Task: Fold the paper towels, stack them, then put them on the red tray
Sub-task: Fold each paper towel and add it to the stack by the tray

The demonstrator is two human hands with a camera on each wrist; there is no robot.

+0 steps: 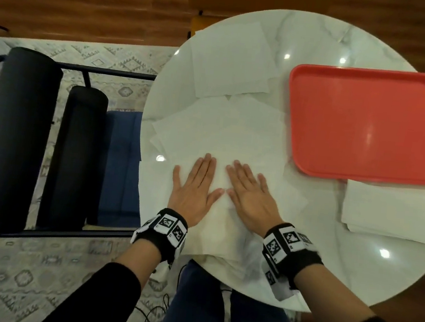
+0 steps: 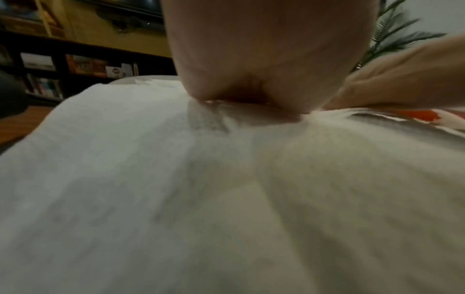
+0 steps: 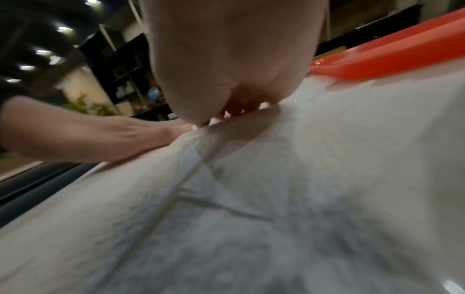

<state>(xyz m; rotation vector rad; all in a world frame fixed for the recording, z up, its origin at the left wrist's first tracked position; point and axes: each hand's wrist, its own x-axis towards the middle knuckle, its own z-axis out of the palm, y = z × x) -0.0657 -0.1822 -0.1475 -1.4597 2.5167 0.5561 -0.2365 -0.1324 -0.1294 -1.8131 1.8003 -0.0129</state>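
Left hand (image 1: 195, 185) and right hand (image 1: 251, 194), fingers flat, press paper towel (image 1: 223, 146) left of empty red tray (image 1: 311, 155). Folded stack (image 1: 389, 213) just below tray; loose sheets (image 1: 230, 60) remain; tray loading pending.

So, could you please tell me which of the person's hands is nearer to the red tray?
Right. The right hand lies flat on the paper towel, on the side toward the red tray; the left hand lies flat beyond it, farther from the tray.
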